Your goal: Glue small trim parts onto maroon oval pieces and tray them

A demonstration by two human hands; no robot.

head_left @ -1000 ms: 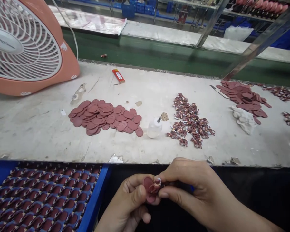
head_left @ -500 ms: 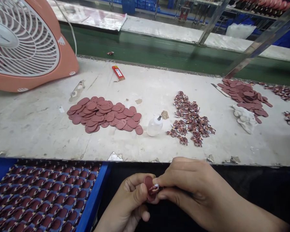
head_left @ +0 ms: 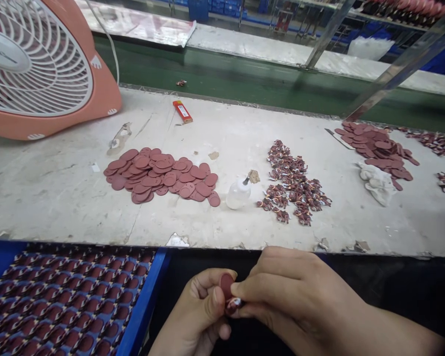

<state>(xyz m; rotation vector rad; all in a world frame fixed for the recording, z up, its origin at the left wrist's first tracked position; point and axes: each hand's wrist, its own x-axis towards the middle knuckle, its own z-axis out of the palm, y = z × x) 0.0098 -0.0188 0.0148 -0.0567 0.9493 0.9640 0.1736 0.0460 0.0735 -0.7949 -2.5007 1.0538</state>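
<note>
My left hand (head_left: 198, 311) and my right hand (head_left: 282, 291) meet below the bench edge, both pinched on one small dark red oval disc (head_left: 227, 285) with a small red and white figure piece (head_left: 233, 302) pressed against it. The fingers of both hands are closed round these parts. A heap of the same red oval discs (head_left: 159, 175) lies on the bench ahead on the left. A heap of small red and white figure pieces (head_left: 292, 185) lies to the right of it. A small clear squeeze bottle (head_left: 238, 194) stands between the two heaps.
A blue tray (head_left: 143, 306) at the lower left holds rows of finished red pieces. An orange fan (head_left: 40, 69) stands at the far left. A red lighter (head_left: 182, 111), a crumpled cloth (head_left: 374, 182) and another disc pile (head_left: 378, 148) lie on the bench. A green belt (head_left: 244, 84) runs behind.
My right fingers have slid further over the disc and figure piece, covering more of them. On the green belt a small red piece has drifted to the right.
</note>
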